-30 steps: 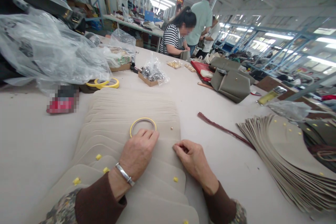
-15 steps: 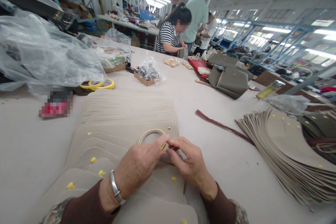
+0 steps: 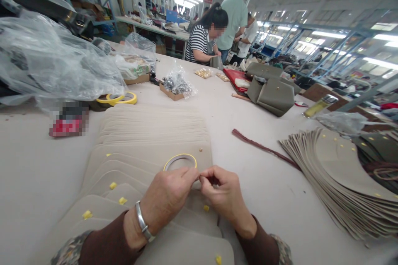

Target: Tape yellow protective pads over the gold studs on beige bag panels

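My left hand (image 3: pixel 171 192) is closed at the near side of a narrow roll of yellow tape (image 3: pixel 180 157), whose far arc shows above the knuckles. Close beside it, my right hand (image 3: pixel 222 188) is curled in a pinch, thumb against forefinger, its fingertips meeting those of the left. What lies in that pinch is too small to make out. Beneath both hands spreads an overlapping stack of beige panels (image 3: pixel 149 151). Small yellow tape bits (image 3: pixel 123 201) stick to several of them, and a brass-coloured stud (image 3: pixel 200 150) shows near one panel's corner.
Fanned grey-beige panels (image 3: pixel 336 182) lie at the right, near a dark red strip (image 3: pixel 264 147). Farther back are an olive bag (image 3: pixel 272 95), a bottle (image 3: pixel 320 106) and a small box of hardware (image 3: pixel 174 91). Plastic bags (image 3: pixel 59 58) and yellow tape rolls (image 3: pixel 127 98) sit left. Co-workers (image 3: pixel 207 35) are beyond.
Both hands stay in nearly the same place. The fingertips have drawn together over the near edge of the tape roll, and my left thumb and forefinger have dipped slightly.
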A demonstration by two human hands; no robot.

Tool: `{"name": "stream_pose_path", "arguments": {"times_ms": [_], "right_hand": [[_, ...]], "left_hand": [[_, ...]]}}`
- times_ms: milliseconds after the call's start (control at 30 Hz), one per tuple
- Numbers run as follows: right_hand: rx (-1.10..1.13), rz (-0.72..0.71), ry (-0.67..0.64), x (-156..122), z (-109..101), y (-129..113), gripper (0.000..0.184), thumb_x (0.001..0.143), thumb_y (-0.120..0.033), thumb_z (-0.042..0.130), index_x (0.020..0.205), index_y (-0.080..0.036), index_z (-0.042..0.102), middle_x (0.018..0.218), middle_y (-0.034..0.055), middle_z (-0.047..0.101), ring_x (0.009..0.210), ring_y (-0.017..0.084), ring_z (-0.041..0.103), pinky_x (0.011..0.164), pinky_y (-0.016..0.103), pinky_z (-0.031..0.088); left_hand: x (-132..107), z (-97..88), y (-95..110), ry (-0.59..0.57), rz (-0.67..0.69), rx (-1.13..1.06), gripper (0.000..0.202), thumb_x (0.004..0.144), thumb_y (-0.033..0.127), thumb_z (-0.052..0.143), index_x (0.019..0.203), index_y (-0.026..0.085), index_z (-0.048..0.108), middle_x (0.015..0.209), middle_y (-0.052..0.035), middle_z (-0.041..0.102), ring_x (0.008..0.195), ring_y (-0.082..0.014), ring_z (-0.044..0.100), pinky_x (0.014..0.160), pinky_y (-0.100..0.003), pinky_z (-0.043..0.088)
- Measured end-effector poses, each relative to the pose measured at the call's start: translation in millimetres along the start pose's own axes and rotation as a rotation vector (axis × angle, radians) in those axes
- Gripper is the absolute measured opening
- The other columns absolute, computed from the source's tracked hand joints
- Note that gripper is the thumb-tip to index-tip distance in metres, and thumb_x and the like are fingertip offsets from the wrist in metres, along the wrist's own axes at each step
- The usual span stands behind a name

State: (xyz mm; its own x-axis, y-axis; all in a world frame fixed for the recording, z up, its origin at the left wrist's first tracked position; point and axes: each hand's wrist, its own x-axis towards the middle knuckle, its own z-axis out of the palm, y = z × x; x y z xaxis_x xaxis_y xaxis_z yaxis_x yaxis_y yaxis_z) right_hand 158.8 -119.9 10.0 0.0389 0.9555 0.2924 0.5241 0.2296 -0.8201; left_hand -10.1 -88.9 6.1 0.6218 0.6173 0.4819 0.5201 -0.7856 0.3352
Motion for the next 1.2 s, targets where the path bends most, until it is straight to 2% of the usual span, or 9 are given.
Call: {"name": "stream_pose_path", "arguments": {"times_ms": [100,233,333,433,633,800,933,1067,1200], "right_hand": [[0.26,0.378,-0.032,6.2,-4.6,2.1,0.014,0.074,-0.027,0.06,0.066,-0.016,0.063,0.047,-0.0027,0.058,0.04,0.01,0.053,0.041,0.02,0.043],[0.332,0.562,-0.086,14.3,-18.7,15.8,0.018,0.069,-0.032,0.067,0.069,-0.014,0.064,0.05,-0.0017,0.061,0.04,0.01,0.056,0.042,0.02,0.046],[0.304,0.569,-0.148,14.3,-24.5,27.1,0.023,0.072,-0.036,0.067,0.076,-0.013,0.068,0.054,-0.0007,0.063,0.042,0.009,0.056,0.044,0.019,0.047],[0.278,0.572,-0.226,12.2,-24.9,34.0,0.024,0.075,-0.036,0.066,0.076,-0.012,0.069,0.056,-0.0006,0.062,0.044,0.008,0.055,0.046,0.019,0.047],[0.123,0.504,-0.339,9.2,-22.6,26.8,0.017,0.078,-0.029,0.062,0.072,-0.014,0.067,0.055,-0.0015,0.061,0.045,0.009,0.052,0.045,0.019,0.043],[-0.148,0.186,-0.25,5.7,-14.1,15.8,0.016,0.079,-0.019,0.056,0.067,-0.015,0.067,0.058,0.0002,0.064,0.052,0.011,0.054,0.051,0.021,0.041],[-0.258,0.105,-0.189,4.5,-7.1,14.9,0.016,0.078,-0.016,0.055,0.064,-0.016,0.064,0.056,0.0009,0.064,0.051,0.012,0.055,0.052,0.022,0.041],[-0.169,0.231,-0.153,4.7,-7.3,21.9,0.01,0.081,-0.021,0.057,0.083,-0.017,0.066,0.057,-0.0008,0.064,0.048,0.012,0.056,0.05,0.022,0.044],[0.108,0.46,-0.161,2.0,-15.8,31.1,0.023,0.086,-0.035,0.058,0.097,-0.016,0.06,0.06,-0.0017,0.064,0.044,0.012,0.057,0.041,0.021,0.045]], "left_hand": [[1.6,-1.6,5.5,0.05,0.063,-0.007,0.024,0.097,0.015,0.033,0.085,0.02,0.052,0.066,0.0018,0.056,0.057,-0.0135,0.053,0.051,-0.025,0.038],[3.8,-2.6,5.2,-0.043,0.019,0.12,0.016,0.095,0.014,0.042,0.083,0.019,0.052,0.07,0.0001,0.057,0.063,-0.0168,0.053,0.057,-0.029,0.042],[7.3,-3.1,1.4,-0.229,-0.05,0.241,0.011,0.089,0.011,0.052,0.081,0.019,0.052,0.077,-0.0019,0.059,0.072,-0.0205,0.054,0.063,-0.032,0.043],[8.9,-3.3,-0.1,-0.306,-0.086,0.236,0.011,0.088,0.01,0.054,0.082,0.019,0.052,0.078,-0.002,0.059,0.074,-0.0212,0.052,0.066,-0.034,0.043],[4.7,-2.9,0.6,-0.307,-0.107,0.168,0.013,0.09,0.009,0.049,0.082,0.019,0.051,0.076,-0.0011,0.056,0.071,-0.0192,0.049,0.064,-0.032,0.039],[6.0,-2.2,-0.9,-0.271,-0.104,0.165,0.014,0.09,0.009,0.049,0.08,0.019,0.05,0.073,-0.0005,0.055,0.069,-0.0194,0.048,0.062,-0.032,0.038],[6.6,-0.6,-1.1,-0.259,-0.11,0.158,0.015,0.089,0.008,0.049,0.08,0.02,0.05,0.073,-0.0005,0.054,0.069,-0.0197,0.048,0.062,-0.032,0.038],[6.1,0.1,-1.8,-0.251,-0.103,0.16,0.014,0.09,0.009,0.049,0.081,0.019,0.051,0.072,-0.0008,0.054,0.07,-0.0199,0.049,0.062,-0.031,0.037],[5.5,-0.1,-3.9,-0.246,-0.101,0.141,0.012,0.092,0.012,0.047,0.083,0.019,0.052,0.074,-0.0011,0.056,0.072,-0.0194,0.049,0.064,-0.031,0.038]]}}
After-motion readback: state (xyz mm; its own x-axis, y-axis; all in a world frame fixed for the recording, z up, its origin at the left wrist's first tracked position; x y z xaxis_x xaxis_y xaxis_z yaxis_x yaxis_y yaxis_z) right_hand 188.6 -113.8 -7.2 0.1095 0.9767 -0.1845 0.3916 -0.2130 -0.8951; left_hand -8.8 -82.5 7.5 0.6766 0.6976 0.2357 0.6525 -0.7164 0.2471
